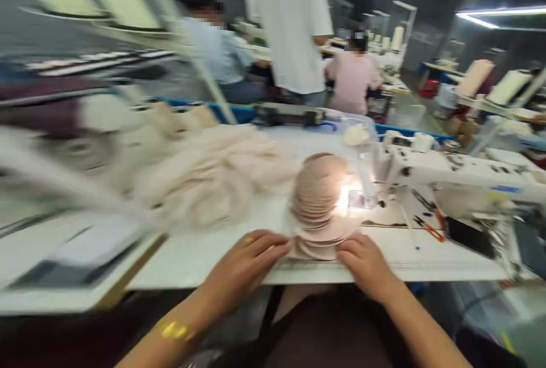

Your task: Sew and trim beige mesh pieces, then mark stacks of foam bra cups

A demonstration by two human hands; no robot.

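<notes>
A fanned stack of pinkish-beige cut fabric pieces (318, 200) lies on the white sewing table (187, 263), its rounded layers overlapping toward me. My left hand (256, 254) pinches the near left edge of the stack, fingers pressed together. At the near right edge, my right hand (364, 260) has its fingers closed on the fabric; the thumb is partly hidden. Just beyond, at the right of the stack, the needle area of a white sewing machine (447, 166) is brightly lit.
Pale sheer fabric (209, 186) is heaped on the left, blurred. Orange-handled snips (430, 230) and a black phone-like slab (469, 237) lie at right. Thread cones (473, 78) stand farther off. Several people, one in a white shirt (288, 27), are beyond the table.
</notes>
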